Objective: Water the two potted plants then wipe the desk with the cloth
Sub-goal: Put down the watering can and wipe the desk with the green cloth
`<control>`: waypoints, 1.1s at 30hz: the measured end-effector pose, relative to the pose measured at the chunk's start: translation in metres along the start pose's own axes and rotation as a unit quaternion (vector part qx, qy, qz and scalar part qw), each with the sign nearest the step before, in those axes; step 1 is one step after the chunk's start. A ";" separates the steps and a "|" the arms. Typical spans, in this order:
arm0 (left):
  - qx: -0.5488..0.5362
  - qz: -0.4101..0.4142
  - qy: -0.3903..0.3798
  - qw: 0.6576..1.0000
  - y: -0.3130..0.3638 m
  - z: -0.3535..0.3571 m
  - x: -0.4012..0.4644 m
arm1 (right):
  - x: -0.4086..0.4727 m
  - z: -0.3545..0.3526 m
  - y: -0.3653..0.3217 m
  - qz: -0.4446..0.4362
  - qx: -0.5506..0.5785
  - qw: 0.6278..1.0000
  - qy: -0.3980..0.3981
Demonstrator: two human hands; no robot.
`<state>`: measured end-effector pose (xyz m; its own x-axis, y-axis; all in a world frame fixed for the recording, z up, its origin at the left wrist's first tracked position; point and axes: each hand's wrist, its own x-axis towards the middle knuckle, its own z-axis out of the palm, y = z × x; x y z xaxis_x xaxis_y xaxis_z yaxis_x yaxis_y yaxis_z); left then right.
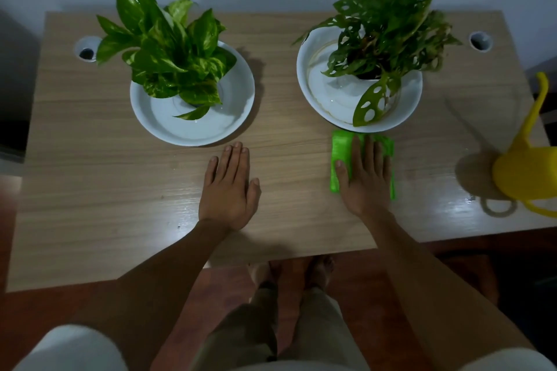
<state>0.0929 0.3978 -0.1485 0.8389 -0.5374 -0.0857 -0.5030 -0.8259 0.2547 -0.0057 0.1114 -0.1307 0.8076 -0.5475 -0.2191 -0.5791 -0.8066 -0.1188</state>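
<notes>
Surface (90,178): wooden, its near edge running just before the forearms, bare floor below. Open room lies at 9 o'clock of the left hand (228,187) and between the two hands. Left plant (168,48) sits in a white saucer (232,117) at 11 o'clock of that hand; right plant (388,30) in a white bowl (313,93) at 12 o'clock of the right hand (366,178). Cloth (340,153): green, long axis running 12 to 6, far end just beside the bowl rim. Right grip: palm flat, fingers spread, pressing the cloth down. Left grip: open, flat on the surface, holding nothing. Yellow can (524,169) stands at 3 o'clock near the right edge, spout pointing to 12.
</notes>
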 end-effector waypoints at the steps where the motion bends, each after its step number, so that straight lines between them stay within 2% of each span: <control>1: 0.001 0.000 0.000 1.000 0.000 0.001 0.000 | -0.001 0.001 -0.008 0.006 -0.001 1.000 -0.003; 6: -0.006 -0.009 0.006 1.000 0.002 0.001 0.000 | 0.002 0.008 -0.076 -0.098 -0.023 0.995 -0.014; 11: -0.026 -0.029 0.002 0.999 0.007 0.001 0.002 | 0.037 0.012 -0.134 -0.130 -0.010 0.991 0.014; 19: -0.011 -0.048 0.024 0.998 0.010 0.007 0.006 | 0.114 0.006 -0.175 -0.168 -0.003 0.985 0.026; 27: -0.002 -0.055 0.042 0.998 0.007 0.015 0.007 | 0.180 -0.006 -0.205 -0.162 -0.017 0.986 0.028; 33: 0.000 -0.053 0.048 0.997 0.007 0.016 0.009 | 0.228 -0.012 -0.225 -0.079 0.021 0.997 0.013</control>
<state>0.0938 0.3845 -0.1629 0.9032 -0.4287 -0.0203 -0.4106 -0.8770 0.2496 0.3096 0.1656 -0.1424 0.8916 -0.4197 -0.1701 -0.4476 -0.8736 -0.1910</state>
